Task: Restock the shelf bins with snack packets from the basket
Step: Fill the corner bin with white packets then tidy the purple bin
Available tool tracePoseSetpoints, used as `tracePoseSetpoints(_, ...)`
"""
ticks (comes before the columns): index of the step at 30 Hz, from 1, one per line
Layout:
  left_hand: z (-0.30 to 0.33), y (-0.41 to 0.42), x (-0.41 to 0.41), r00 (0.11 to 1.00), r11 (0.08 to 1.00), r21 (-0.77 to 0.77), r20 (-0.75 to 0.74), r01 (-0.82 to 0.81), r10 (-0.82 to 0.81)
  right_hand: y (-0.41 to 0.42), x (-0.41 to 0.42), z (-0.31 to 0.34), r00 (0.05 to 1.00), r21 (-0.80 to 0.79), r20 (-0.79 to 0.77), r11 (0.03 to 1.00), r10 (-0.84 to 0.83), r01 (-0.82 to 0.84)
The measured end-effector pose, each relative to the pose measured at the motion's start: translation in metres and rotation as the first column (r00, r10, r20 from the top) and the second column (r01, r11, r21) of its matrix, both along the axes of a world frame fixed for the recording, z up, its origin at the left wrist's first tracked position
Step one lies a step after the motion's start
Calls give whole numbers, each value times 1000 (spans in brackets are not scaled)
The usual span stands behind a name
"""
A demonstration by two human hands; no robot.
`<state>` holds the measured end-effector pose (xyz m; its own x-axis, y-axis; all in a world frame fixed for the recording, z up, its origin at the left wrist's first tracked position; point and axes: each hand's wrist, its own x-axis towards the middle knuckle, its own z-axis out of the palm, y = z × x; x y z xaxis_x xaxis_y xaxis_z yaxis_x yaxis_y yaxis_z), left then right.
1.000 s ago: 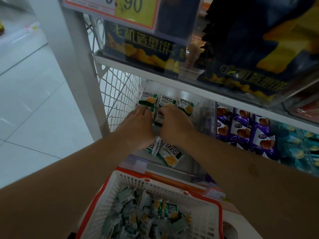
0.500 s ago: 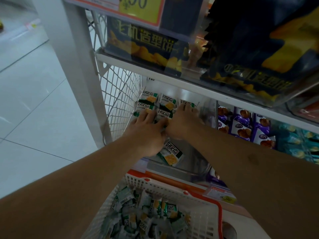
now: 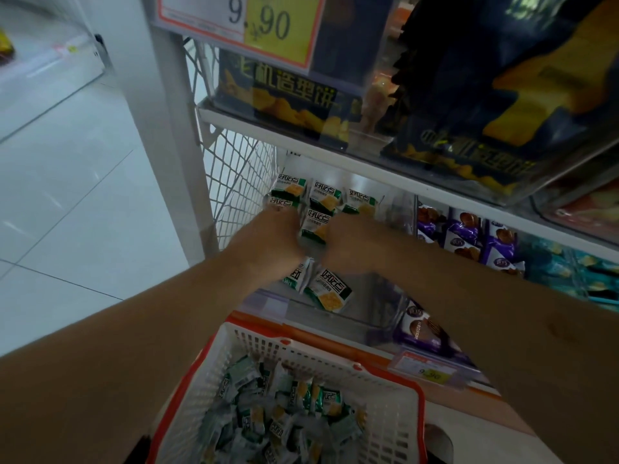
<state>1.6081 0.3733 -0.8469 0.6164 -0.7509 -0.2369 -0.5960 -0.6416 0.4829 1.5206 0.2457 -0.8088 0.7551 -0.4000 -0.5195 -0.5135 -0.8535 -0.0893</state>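
A shop aisle, seen from above and close to a display shelf. A large price sign (image 3: 239, 20) reading 9.90 hangs at the top, and a smaller price tag (image 3: 427, 370) is clipped to a lower shelf edge. Clear shelf bins (image 3: 375, 306) hold rows of identical snack packets (image 3: 323, 195). Purple packets (image 3: 464, 236) fill the neighbouring bin. A white and red shopping basket (image 3: 395, 396) sits below. Pale floor tiles (image 3: 83, 212) stretch left.

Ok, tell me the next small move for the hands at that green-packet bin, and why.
Probably seat the upright green packet between the left hand and right hand into the standing row behind it. It sits just ahead of that row, two packets lie loose at the bin's front, and the basket holds many more. Motion blur hides the grips.
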Motion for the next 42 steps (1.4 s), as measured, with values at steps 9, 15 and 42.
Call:
tracePoseSetpoints(9, -15, 2, -11, 994, 955, 276, -53, 109, -98, 26, -13, 5, 989, -105, -120, 989, 90, -103)
tracePoseSetpoints(15, -18, 7, -12, 999, 991, 129, -19, 31, -29, 0, 1, 21, 994, -279, -75, 955, 78, -96)
tracePoseSetpoints(42, 0, 8, -13, 972, 968, 225, 228, -110, 58, 38, 13, -29, 926, 407, -68, 838, -371, 365)
